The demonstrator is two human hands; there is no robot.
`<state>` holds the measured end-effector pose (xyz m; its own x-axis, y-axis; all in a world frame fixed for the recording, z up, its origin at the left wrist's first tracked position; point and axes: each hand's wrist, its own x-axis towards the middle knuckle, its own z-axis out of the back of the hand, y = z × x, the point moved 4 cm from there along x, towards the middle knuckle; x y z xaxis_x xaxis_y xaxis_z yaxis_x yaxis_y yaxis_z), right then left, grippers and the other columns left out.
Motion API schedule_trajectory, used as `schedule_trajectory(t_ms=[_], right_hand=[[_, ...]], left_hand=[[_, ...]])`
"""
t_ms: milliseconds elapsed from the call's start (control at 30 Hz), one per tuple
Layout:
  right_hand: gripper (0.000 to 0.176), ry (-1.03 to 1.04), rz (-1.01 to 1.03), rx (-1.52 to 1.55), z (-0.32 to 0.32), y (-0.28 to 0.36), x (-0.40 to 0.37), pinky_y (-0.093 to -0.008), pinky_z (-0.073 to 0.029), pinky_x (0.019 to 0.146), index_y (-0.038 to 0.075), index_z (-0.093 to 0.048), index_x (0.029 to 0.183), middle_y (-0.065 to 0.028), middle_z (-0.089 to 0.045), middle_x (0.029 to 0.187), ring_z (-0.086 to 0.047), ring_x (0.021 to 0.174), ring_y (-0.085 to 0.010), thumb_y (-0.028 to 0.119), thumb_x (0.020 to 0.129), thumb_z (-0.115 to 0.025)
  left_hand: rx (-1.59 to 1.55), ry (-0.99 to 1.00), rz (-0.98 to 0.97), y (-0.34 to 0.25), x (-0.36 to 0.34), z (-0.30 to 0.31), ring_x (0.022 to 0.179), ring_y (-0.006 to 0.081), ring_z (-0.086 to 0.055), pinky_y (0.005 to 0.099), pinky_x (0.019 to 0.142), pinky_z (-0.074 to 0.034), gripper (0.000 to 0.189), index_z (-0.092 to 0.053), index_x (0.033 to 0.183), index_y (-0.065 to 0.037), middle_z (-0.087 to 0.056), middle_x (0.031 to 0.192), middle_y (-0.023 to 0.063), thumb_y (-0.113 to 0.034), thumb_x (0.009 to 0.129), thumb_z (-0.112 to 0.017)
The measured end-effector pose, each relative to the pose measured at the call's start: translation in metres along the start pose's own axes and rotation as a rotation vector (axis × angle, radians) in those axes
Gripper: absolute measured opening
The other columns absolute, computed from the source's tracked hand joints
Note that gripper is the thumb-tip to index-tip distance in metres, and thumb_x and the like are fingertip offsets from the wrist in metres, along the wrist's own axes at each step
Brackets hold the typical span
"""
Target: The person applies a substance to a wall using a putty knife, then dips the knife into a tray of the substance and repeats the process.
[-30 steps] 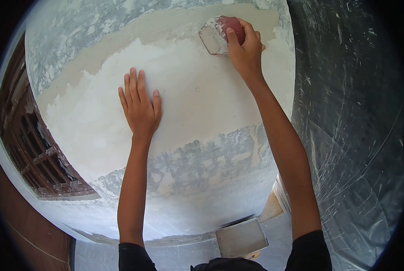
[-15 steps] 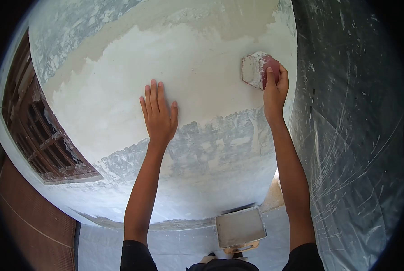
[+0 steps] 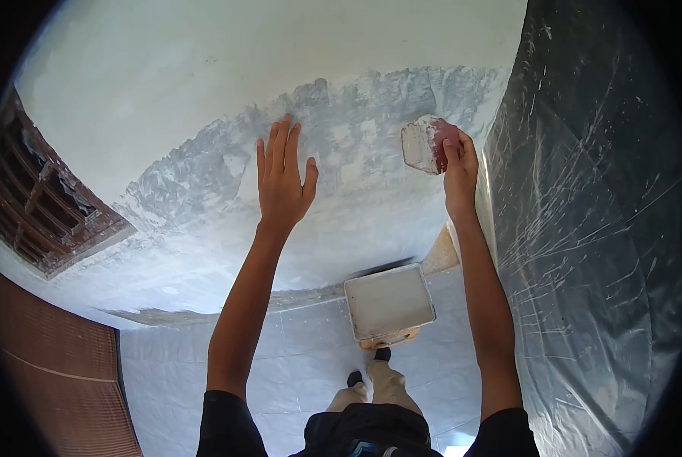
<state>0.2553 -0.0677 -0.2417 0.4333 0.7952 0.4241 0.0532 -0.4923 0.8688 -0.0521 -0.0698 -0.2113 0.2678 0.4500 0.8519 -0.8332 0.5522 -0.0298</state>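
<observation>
My right hand [image 3: 461, 164] grips a dark red, flat scraper [image 3: 431, 145] whose left half is coated with white paste. Behind both hands rises a wall [image 3: 341, 164], pale and smooth at the top, with a rough grey patchy band across its middle. Fingers spread and pointing up, my left hand [image 3: 284, 179] is over the grey band and holds nothing. Whether its fingers touch the wall I cannot tell.
A rectangular tray [image 3: 390, 303] of pale material rests on a stool low in front. Dark plastic sheeting [image 3: 585, 228] with white splashes hangs at the right. A brown lattice window [image 3: 48, 190] and a corrugated brown panel [image 3: 59, 358] are at left.
The view has tilted downward, showing my legs and more floor. Both hands are now lower on the wall, over the grey band instead of the pale area. The scraper is still in my right hand.
</observation>
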Motion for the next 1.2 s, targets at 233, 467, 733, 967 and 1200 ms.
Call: schedule_trajectory(t_ms=[233, 467, 733, 967, 1200], right_hand=[[0.031, 0.09, -0.385, -0.105, 0.045, -0.15, -0.118, -0.0278, -0.051, 0.092, 0.001, -0.057, 0.135, -0.0087, -0.067, 0.12, -0.063, 0.107, -0.013, 0.013, 0.106, -0.054], [0.036, 0.275, -0.588, -0.338, 0.123, -0.318, -0.236, -0.0316, -0.053, 0.093, -0.004, -0.056, 0.135, -0.0136, -0.07, 0.119, -0.068, 0.108, -0.0192, 0.012, 0.102, -0.056], [0.03, 0.525, -0.603, -0.669, 0.189, -0.398, -0.338, -0.0309, -0.053, 0.09, -0.001, -0.062, 0.129, -0.0141, -0.073, 0.111, -0.069, 0.102, -0.0178, 0.013, 0.104, -0.055], [0.026, 0.674, -0.181, -0.97, 0.186, -0.408, -0.325, -0.0497, -0.051, 0.082, 0.006, -0.068, 0.122, -0.0171, -0.071, 0.097, -0.067, 0.092, -0.0377, 0.006, 0.099, -0.057], [0.027, 0.752, 0.07, -1.064, 0.211, -0.431, -0.304, -0.0451, -0.049, 0.085, 0.01, -0.07, 0.125, -0.014, -0.072, 0.102, -0.067, 0.094, -0.0318, 0.008, 0.1, -0.06]], left_hand=[[-0.176, 0.268, 0.197, -0.001, -0.158, -0.054, 0.145, 0.0351, -0.042, 0.0533, 0.121, -0.032, 0.053, -0.047, 0.148, -0.004, -0.046, 0.155, 0.0156, -0.014, 0.097, -0.06], [-0.32, 0.55, 0.554, -0.017, -0.352, -0.106, 0.143, 0.0365, -0.044, 0.0482, 0.117, -0.037, 0.052, -0.043, 0.15, -0.004, -0.048, 0.152, 0.0184, -0.014, 0.1, -0.058], [-0.424, 0.678, 0.883, -0.074, -0.526, -0.14, 0.139, 0.0416, -0.046, 0.048, 0.115, -0.039, 0.052, -0.042, 0.148, 0.0, -0.048, 0.148, 0.0248, -0.015, 0.1, -0.058], [-0.489, 0.739, 1.1, -0.114, -0.612, -0.163, 0.139, 0.0427, -0.045, 0.0472, 0.115, -0.038, 0.056, -0.039, 0.149, 0.002, -0.046, 0.149, 0.026, -0.016, 0.101, -0.059], [-0.54, 0.713, 1.178, -0.129, -0.65, -0.183, 0.139, 0.0428, -0.045, 0.0472, 0.116, -0.037, 0.059, -0.035, 0.152, 0.003, -0.045, 0.15, 0.0271, -0.022, 0.103, -0.057]])
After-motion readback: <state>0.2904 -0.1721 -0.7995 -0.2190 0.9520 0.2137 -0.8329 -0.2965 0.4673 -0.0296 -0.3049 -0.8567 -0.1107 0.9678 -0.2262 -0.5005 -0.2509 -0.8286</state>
